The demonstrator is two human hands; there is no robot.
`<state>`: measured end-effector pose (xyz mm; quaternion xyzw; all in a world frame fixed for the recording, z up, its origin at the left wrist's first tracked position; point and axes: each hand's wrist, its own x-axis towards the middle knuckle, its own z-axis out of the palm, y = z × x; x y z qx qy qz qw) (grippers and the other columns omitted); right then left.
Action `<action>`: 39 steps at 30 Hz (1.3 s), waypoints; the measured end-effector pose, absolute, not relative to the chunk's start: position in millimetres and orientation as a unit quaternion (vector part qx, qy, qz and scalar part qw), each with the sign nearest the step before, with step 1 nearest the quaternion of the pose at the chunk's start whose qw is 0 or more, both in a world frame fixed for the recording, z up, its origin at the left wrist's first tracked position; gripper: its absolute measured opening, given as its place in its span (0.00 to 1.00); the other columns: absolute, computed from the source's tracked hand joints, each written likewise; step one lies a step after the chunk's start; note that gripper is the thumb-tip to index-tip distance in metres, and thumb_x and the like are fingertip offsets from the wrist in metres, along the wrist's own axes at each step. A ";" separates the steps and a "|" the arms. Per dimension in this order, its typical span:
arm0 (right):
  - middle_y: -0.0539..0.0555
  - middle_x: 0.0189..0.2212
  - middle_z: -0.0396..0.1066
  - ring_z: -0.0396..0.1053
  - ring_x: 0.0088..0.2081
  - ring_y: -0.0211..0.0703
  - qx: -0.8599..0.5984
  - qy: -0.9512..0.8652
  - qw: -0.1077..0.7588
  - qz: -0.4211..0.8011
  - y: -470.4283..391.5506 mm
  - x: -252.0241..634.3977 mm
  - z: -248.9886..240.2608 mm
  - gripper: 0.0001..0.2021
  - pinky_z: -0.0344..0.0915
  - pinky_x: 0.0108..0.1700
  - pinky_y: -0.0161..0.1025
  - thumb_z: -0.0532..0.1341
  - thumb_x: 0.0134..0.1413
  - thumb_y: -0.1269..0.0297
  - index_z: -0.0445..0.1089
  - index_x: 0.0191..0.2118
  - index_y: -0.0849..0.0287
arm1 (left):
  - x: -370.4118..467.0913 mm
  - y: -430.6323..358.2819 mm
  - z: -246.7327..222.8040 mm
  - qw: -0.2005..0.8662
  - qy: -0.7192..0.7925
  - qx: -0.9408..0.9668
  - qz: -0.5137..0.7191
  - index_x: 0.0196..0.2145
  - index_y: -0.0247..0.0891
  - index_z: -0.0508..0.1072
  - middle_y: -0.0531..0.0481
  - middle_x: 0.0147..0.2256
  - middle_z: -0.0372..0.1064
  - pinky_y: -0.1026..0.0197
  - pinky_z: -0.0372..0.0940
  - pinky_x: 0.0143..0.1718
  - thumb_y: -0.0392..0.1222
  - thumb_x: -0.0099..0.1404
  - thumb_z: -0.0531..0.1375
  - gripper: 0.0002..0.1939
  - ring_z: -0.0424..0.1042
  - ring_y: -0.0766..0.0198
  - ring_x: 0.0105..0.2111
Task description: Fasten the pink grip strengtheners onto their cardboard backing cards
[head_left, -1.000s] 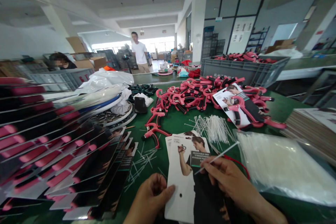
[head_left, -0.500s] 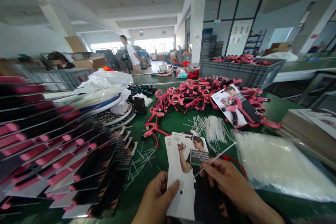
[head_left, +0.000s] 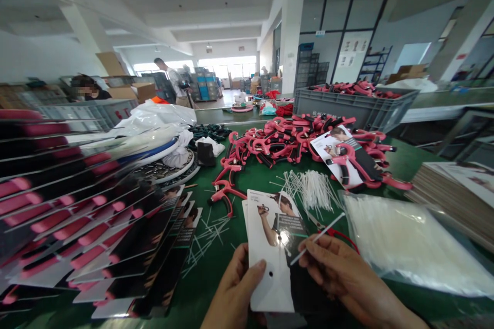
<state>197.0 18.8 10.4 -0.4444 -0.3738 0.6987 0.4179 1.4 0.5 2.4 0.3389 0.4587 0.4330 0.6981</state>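
Observation:
My left hand (head_left: 235, 288) is closed on the left edge of a printed backing card (head_left: 270, 282), thumb on its front. The card is tilted up towards me and has a small dark hole low on its white part. Between the thumb and fingers of my right hand (head_left: 335, 262) is a white cable tie (head_left: 320, 236), held slantwise over the card's dark right side. A second white tie seems to lie along the card's front. Beyond the card is a heap of pink and black hand grippers (head_left: 285, 136). Loose cable ties (head_left: 311, 189) lie in a pile just past my right hand.
Carded grippers (head_left: 88, 231) are stacked high at left, beside scattered tie offcuts (head_left: 206, 239). Red-handled scissors (head_left: 345, 239) lie behind my right hand. A bag of ties (head_left: 417, 241), a card stack (head_left: 455, 200) and a grey crate (head_left: 355, 105) stand right. Two people are in the background.
The card has tipped back and shifted slightly right, with glare now on it. My right hand has moved a little right and down with the cable tie. A background person has walked left.

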 end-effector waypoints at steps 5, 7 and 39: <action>0.48 0.22 0.68 0.51 0.16 0.23 -0.468 -0.401 0.410 0.672 19.1 195.0 6.9 0.17 0.41 0.14 0.24 0.63 0.47 0.49 0.70 0.30 0.61 | -0.8 -2.4 7.2 0.711 0.443 0.332 0.433 0.45 0.36 0.66 0.52 0.25 0.69 0.71 0.57 0.14 0.48 0.52 0.65 0.25 0.65 0.69 0.18; 0.48 0.22 0.68 0.51 0.16 0.24 -0.473 -0.426 0.409 0.654 19.7 194.3 4.8 0.18 0.42 0.15 0.24 0.63 0.47 0.48 0.70 0.31 0.61 | -2.4 -3.2 8.4 0.711 0.439 0.337 0.434 0.46 0.36 0.66 0.52 0.26 0.69 0.71 0.57 0.14 0.47 0.52 0.65 0.25 0.65 0.70 0.18; 0.50 0.32 0.76 0.71 0.28 0.40 -0.269 -0.879 0.351 0.178 12.2 192.4 4.9 0.10 0.68 0.30 0.34 0.58 0.56 0.67 0.72 0.42 0.49 | -15.9 -2.8 -6.7 0.721 0.465 0.273 0.434 0.41 0.32 0.72 0.51 0.23 0.69 0.67 0.58 0.23 0.45 0.50 0.65 0.21 0.64 0.68 0.21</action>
